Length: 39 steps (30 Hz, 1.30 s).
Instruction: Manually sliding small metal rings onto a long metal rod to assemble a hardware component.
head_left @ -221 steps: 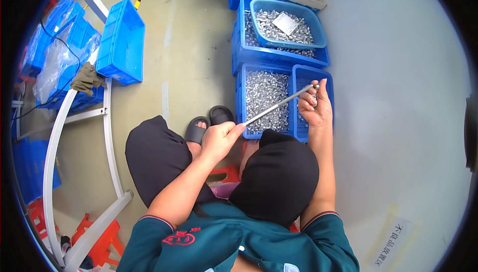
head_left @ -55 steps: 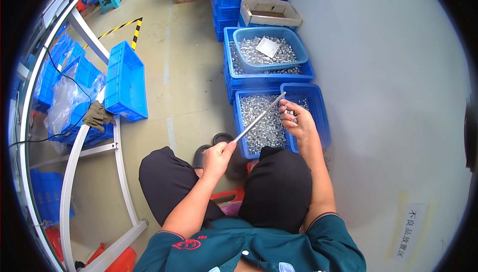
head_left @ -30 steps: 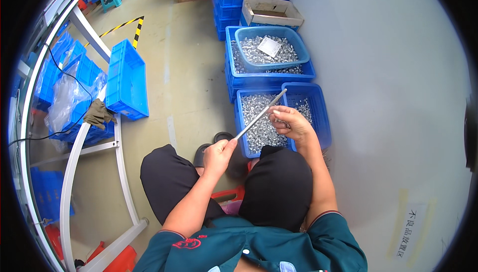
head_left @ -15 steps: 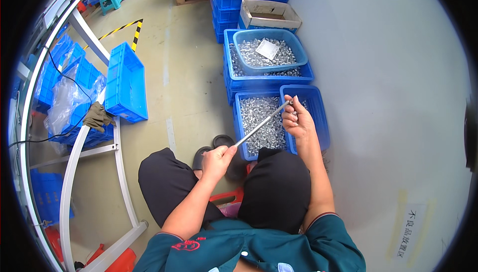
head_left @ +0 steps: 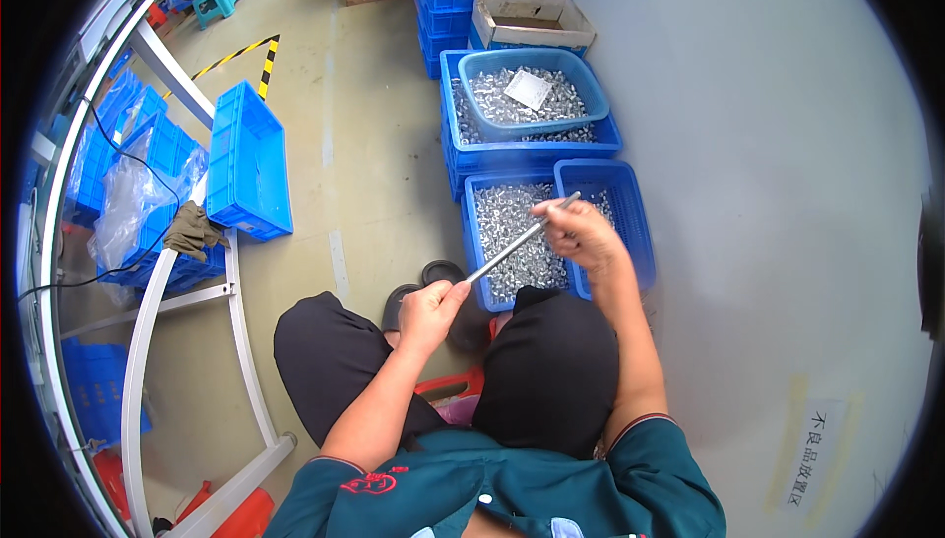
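A slim metal rod (head_left: 512, 248) slants up and to the right between my two hands. My left hand (head_left: 430, 315) is closed around its near end, thumb along it. At the far end my right hand (head_left: 588, 235) has its fingers curled round the rod, whose tip shows just past them. Small silver parts were visible in that hand earlier; its turned palm hides them now. Beneath the rod stands a blue bin (head_left: 470, 228) full of small silver metal parts. My right hand is over a second blue bin (head_left: 638, 233), with some parts inside.
Beyond, a light-blue tub (head_left: 536, 130) of parts, with a white paper (head_left: 528, 90), rests on a larger blue crate (head_left: 455, 159). An open carton (head_left: 489, 21) and stacked crates stand behind. Left are a metal frame (head_left: 148, 341) and an empty blue crate (head_left: 221, 169). A wall is right.
My right hand has turned palm down, its fingers moving left along the rod so that the tip shows past them. My left hand has risen slightly, still gripping the rod.
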Each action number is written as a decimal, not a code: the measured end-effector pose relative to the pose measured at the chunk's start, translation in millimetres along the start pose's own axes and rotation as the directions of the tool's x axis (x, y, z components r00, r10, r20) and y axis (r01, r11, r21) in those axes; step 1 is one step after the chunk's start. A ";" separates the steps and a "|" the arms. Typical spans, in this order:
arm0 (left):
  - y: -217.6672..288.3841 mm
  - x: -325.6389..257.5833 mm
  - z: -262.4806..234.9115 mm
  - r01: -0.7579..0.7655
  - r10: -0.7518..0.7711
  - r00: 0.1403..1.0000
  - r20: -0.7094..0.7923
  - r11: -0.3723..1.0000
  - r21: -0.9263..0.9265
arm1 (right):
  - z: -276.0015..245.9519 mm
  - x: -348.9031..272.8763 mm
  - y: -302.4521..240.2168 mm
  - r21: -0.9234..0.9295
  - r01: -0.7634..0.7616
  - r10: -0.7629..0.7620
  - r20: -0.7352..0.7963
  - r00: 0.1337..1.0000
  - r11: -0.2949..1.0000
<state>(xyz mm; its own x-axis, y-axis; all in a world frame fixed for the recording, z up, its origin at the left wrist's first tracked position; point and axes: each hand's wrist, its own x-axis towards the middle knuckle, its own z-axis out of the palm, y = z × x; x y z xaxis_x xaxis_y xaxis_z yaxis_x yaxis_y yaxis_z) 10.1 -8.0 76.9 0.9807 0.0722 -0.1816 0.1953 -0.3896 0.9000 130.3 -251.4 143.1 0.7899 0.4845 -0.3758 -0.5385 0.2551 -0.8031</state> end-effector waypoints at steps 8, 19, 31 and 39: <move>-7.7 4.9 6.6 0.043 -0.046 0.998 -0.031 0.993 -0.114 | -15.6 4.4 14.9 0.475 -0.058 0.064 0.003 0.998 0.878; -0.3 -0.1 2.7 0.076 -0.077 0.996 0.052 0.997 0.011 | -36.4 9.1 15.1 0.671 0.185 -0.046 -0.219 0.975 0.718; 3.8 -4.4 3.0 -0.001 -0.002 0.999 0.042 0.998 0.058 | -23.0 -1.2 4.4 0.603 0.194 -0.085 -0.205 0.975 0.774; 3.1 -5.6 -1.1 0.008 -0.010 1.000 0.029 0.998 0.066 | -31.4 4.2 0.6 0.631 0.002 0.007 -0.013 1.000 0.775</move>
<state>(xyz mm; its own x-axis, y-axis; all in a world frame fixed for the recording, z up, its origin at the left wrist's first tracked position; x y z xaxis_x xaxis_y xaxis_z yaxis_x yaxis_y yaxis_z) 5.2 -8.6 81.1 0.9781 0.0498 -0.2021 0.2027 -0.4491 0.8702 142.5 -275.4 126.5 0.7896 0.4756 -0.3877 -0.6009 0.7273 -0.3317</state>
